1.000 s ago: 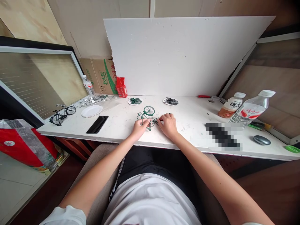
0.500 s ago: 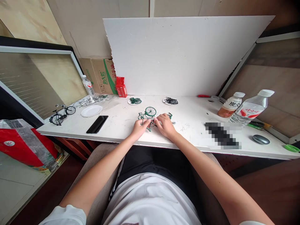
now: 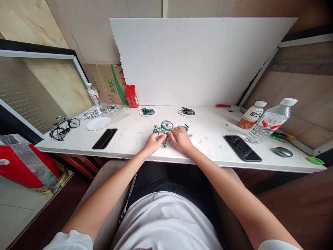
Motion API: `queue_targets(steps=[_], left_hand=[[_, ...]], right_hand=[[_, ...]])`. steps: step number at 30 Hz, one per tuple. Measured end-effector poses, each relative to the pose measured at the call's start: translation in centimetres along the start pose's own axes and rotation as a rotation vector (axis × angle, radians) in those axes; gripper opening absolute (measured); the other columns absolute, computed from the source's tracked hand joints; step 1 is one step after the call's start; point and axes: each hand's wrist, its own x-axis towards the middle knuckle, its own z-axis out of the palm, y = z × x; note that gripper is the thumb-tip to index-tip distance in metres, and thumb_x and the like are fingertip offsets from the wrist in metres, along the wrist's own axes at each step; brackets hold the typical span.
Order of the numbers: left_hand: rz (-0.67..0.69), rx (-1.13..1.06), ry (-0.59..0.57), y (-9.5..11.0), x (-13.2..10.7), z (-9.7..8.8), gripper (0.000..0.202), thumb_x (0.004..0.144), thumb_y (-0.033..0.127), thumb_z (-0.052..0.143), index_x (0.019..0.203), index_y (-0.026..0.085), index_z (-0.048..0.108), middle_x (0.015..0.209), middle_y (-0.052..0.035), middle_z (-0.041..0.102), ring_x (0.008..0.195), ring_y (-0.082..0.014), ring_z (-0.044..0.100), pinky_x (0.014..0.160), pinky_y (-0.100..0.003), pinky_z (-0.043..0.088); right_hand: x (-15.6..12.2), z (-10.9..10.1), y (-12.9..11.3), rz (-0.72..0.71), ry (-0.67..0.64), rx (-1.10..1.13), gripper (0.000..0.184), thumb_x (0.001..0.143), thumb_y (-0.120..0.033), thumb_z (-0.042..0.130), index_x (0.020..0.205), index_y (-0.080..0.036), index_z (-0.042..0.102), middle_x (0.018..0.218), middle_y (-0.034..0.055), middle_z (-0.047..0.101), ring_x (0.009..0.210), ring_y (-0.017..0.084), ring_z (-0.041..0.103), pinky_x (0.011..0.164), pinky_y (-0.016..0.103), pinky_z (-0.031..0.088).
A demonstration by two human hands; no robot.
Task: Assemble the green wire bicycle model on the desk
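Near the table's front edge lies a green model bicycle (image 3: 167, 125), its spoked wheel showing beyond my fingers. My left hand (image 3: 153, 143) grips it from the left, thumb and fingers pinched on the frame. From the right, my right hand (image 3: 181, 139) has bent fingers on the same bicycle, thumb and index finger close to my left fingertips. Whatever small part sits between the fingertips is hidden. Just beyond my right hand is another small green piece (image 3: 185, 127), partly covered by the fingers.
Two small plates at the back hold green parts (image 3: 147, 111) and black parts (image 3: 187, 111). A black model bicycle (image 3: 63, 128), white plate (image 3: 98, 123) and phone (image 3: 104, 139) are at left. Another phone (image 3: 242, 148), bottles (image 3: 272, 121) and a mouse (image 3: 283, 151) are at right.
The whole view has shifted slightly. My right fingertips are a little closer to my left ones, and both hands stay on the green model bicycle.
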Motion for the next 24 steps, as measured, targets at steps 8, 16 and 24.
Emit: queue_targets(steps=[8, 16, 24], left_hand=[[-0.075, -0.059, 0.036, -0.7, 0.3, 0.1, 0.037, 0.093, 0.049, 0.072, 0.105, 0.016, 0.083, 0.098, -0.0129, 0.082, 0.081, -0.0202, 0.073, 0.074, -0.031, 0.058], [-0.096, -0.059, 0.023, -0.4, 0.1, 0.2, 0.036, 0.093, 0.046, 0.072, 0.105, 0.013, 0.082, 0.100, -0.0135, 0.081, 0.081, -0.0184, 0.072, 0.067, -0.027, 0.056], [-0.084, -0.049, 0.020, -0.6, 0.2, 0.2, 0.035, 0.093, 0.045, 0.072, 0.102, 0.013, 0.081, 0.099, -0.0134, 0.081, 0.082, -0.0196, 0.072, 0.073, -0.028, 0.056]], right_hand=[[1.0, -4.2, 4.1, 0.303, -0.136, -0.229, 0.035, 0.111, -0.034, 0.048, 0.096, -0.017, 0.075, 0.107, 0.0193, 0.075, 0.096, 0.029, 0.063, 0.078, 0.036, 0.041], [0.6, -7.6, 8.5, 0.575, -0.528, -0.090, 0.026, 0.102, -0.043, 0.066, 0.113, -0.022, 0.078, 0.102, 0.0100, 0.079, 0.073, 0.020, 0.069, 0.069, 0.032, 0.047], [0.6, -6.8, 8.3, 0.501, -0.505, -0.026, 0.012, 0.092, -0.028, 0.076, 0.098, -0.018, 0.079, 0.097, 0.0125, 0.081, 0.066, 0.021, 0.070, 0.063, 0.032, 0.048]])
